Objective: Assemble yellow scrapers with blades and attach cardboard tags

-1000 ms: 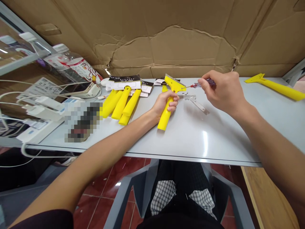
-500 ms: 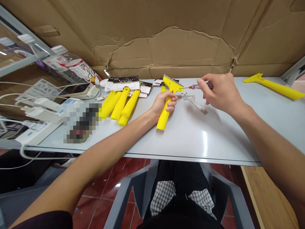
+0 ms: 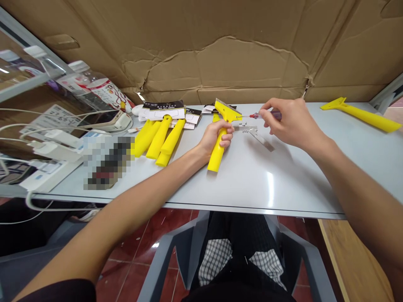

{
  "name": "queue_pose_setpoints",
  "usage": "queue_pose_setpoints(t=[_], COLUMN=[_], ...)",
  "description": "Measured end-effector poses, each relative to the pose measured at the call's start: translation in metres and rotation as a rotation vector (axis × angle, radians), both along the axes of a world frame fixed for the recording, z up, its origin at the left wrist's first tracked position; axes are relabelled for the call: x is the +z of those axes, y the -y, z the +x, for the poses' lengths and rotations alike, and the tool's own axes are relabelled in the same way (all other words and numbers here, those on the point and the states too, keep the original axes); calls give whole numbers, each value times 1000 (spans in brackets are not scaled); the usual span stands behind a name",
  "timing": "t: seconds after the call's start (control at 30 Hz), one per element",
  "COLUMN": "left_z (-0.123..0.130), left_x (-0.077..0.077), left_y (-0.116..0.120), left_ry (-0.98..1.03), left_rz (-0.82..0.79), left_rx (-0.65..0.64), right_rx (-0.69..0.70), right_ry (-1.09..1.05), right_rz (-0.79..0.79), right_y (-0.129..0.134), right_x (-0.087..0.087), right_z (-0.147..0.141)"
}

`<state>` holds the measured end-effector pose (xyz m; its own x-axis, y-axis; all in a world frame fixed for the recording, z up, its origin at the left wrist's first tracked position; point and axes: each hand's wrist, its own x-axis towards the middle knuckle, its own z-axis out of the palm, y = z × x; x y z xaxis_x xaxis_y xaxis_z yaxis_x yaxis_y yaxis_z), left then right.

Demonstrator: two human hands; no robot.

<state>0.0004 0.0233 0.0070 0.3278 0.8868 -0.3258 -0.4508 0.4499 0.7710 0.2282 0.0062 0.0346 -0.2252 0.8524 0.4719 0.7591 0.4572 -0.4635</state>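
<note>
Gripping something with your left hand (image 3: 217, 136), are you?

Yes, that hand is clamped around the handle of a yellow scraper (image 3: 216, 159), near the middle of the worktop (image 3: 267, 197), with your fingers curled right around it.

Which way does the scraper lie?

Its long axis runs from the butt end, nearest you, toward the back edge of the worktop, leaning slightly right. The blade end points at the cardboard (image 3: 220, 54) behind.

And your right hand (image 3: 294, 123)?

It's closed in a pinch on a small screwdriver (image 3: 267, 115). The screwdriver lies roughly crosswise to the scraper, pointing left, with its thin tip just beside the right corner of the scraper's yellow head (image 3: 229, 113). I can't tell whether they touch.

Which hand is nearer that head?

Your left, just below it. Your right hand is farther off to the right, and only the screwdriver reaches across. Under that gap, two metal strips (image 3: 258, 136) lie on the worktop, while three yellow handles (image 3: 160, 140) sit to the left of your left hand.
</note>
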Motion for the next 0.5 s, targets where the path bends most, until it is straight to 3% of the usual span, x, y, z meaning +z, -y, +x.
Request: queue_pose_setpoints(t=[0.23, 0.5], left_z=[0, 1], left_x=[1, 7], left_y=[2, 3], left_ry=[-21, 35], left_rz=[76, 11], left_rx=[-34, 9], right_rx=[127, -226], right_ry=[208, 493], right_rz=[-301, -306], right_y=[2, -10], right_x=[-3, -5], right_z=[-3, 10])
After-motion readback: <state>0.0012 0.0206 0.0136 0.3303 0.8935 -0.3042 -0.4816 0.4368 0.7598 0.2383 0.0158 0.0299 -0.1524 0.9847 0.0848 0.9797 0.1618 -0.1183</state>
